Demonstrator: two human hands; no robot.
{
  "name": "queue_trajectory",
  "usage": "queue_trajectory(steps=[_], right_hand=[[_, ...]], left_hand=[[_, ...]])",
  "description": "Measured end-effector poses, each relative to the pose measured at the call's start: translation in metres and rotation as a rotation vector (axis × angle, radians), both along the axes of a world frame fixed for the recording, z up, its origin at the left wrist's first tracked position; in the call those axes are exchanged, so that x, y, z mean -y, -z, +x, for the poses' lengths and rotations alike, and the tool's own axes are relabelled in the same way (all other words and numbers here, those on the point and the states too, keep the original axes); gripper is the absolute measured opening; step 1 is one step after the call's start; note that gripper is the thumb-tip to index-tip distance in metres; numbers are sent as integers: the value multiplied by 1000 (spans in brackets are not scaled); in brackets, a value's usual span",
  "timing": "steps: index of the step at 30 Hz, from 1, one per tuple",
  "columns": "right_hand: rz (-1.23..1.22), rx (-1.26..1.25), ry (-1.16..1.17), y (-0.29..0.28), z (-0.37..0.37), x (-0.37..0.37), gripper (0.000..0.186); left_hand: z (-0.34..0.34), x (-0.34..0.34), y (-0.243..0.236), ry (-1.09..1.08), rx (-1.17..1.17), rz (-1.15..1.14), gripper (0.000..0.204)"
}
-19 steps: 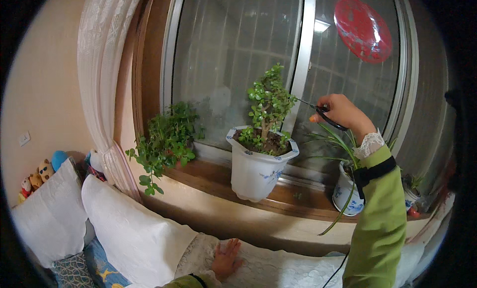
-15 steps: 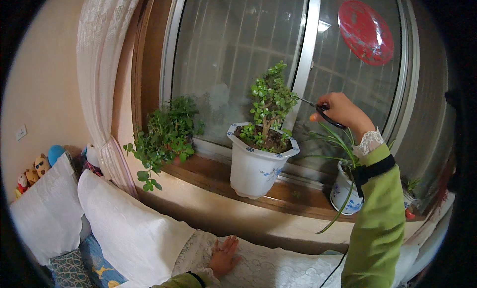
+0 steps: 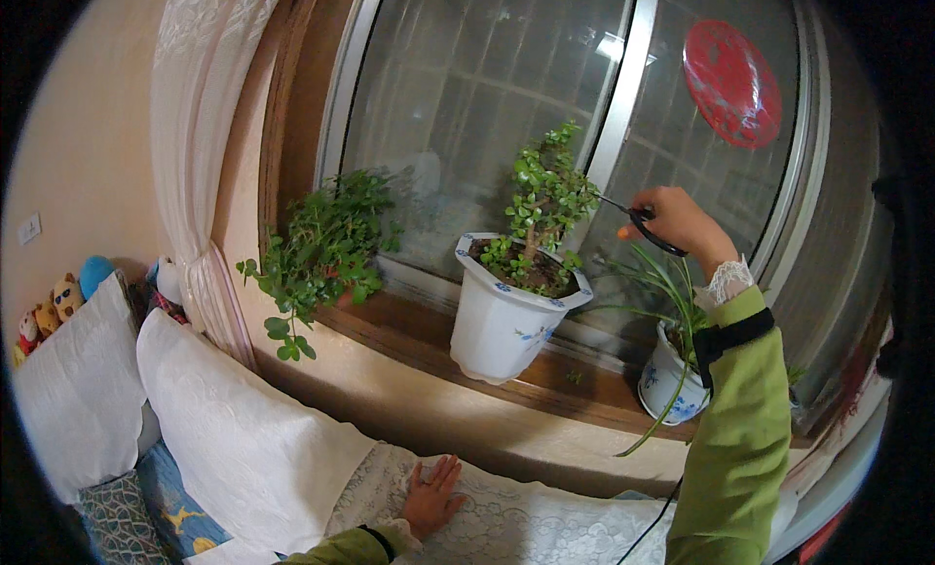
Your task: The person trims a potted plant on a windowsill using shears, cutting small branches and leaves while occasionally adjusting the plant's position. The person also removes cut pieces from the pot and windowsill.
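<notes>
My right hand (image 3: 675, 221) grips the black handles of a pair of scissors (image 3: 642, 216). Their thin blades point left and reach the right side of a small-leaved green plant (image 3: 547, 190). That plant stands in a white pot with blue flowers (image 3: 508, 321) on the window sill. Whether the blades are parted is too small to tell. My left hand (image 3: 433, 497) lies flat, fingers stretched, on the white lace cover (image 3: 516, 511) of the sofa back. It holds nothing.
A bushy trailing plant (image 3: 336, 239) stands at the left of the wooden sill (image 3: 409, 333). A smaller blue-and-white pot (image 3: 665, 382) with long leaves is under my right forearm. Behind is the window with a red oval decoration (image 3: 732, 83). A curtain (image 3: 200, 127) and plush toys (image 3: 68, 297) are left.
The whole view has shifted and tilted slightly. My right hand keeps the scissors at the plant's right side, and my left hand stays flat on the lace cover.
</notes>
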State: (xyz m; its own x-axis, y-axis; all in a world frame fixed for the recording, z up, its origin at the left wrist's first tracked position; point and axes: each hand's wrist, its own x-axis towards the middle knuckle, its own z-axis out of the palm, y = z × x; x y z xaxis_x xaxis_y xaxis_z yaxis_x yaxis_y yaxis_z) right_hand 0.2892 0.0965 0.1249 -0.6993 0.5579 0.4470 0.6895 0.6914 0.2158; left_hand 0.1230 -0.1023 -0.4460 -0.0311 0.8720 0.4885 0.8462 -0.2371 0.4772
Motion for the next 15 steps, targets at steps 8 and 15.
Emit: queue_trajectory(steps=[8,15], right_hand=[[1,-9,17,-2,3,-17,45],[43,11,-7,-1,-2,-13,45]], left_hand=[[-2,2,2,29,80,92,69],[-3,1,1,21,42,30,69]])
